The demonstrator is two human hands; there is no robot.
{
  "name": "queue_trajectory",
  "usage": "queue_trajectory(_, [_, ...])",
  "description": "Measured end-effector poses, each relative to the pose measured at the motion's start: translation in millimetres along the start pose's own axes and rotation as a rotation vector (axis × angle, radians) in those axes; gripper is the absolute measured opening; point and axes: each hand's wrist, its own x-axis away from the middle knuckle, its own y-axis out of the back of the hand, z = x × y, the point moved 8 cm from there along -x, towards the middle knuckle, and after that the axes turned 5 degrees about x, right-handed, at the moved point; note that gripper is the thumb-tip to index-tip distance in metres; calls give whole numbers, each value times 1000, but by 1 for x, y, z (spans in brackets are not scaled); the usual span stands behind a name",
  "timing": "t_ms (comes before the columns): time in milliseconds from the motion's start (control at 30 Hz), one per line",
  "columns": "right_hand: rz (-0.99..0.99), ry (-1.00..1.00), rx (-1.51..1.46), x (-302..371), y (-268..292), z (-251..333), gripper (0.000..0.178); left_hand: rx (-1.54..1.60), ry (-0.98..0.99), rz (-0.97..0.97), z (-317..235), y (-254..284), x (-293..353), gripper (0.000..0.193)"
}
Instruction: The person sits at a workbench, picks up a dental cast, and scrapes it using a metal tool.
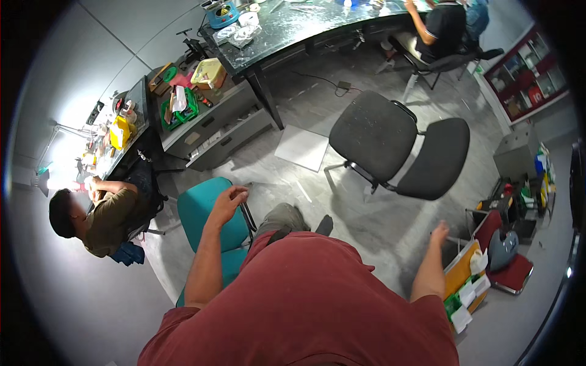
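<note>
Head cam, our only view: we look down past our maroon shirt (305,299) to a grey floor (274,183). Our L hand (231,202) hangs over the teal chair (196,206), which is just beside us on the L; can't tell if they touch. Its fingers are loosely bent & slightly apart, w/ nothing visible in them. Our R hand (439,234) is out to the R, approx. level w/ the near end of the folding table (462,273); it's small & blurry, so we can't tell how far its fingers are spread or if they've hold of anything.

Ahead of us, slightly R, is a black chair (373,131), w/ a white panel (301,148) flat on the floor just L of it. Beyond that runs a long dark workbench (293,21). Far L, a co-worker (116,213) sits at a lit bench; another person (444,30) sits top R. Between the benches, a green basket (181,111) & yellow tub (209,73) sit atop a drawer unit (210,131). Far R: a red chair (516,274) bearing a grey item (503,250).
</note>
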Motion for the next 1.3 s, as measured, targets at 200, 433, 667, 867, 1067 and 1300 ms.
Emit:
queue_trajectory(200, [327,-20,64,-176,-28,145,88,174,85,-229,4,83,-131,25])
queue_trajectory(433, [172,-129,86,-225,-60,222,91,163,32,-350,-71,162,-223,26])
queue_trajectory(667, [-188,-331,383,-218,-68,313,108,52,60,-467,-85,266,-302,27])
queue_trajectory(867, [-303,-322,376,-184,-25,338,89,10,128,-784,-68,280,-449,44])
queue_trajectory(1067, [-218,-312,-176,-146,-42,370,87,-215,383,-1020,-112,205,-540,71])
queue_trajectory(1300, [191,-555,266,-135,-108,460,80,-247,333,-1203,-145,206,-528,67])
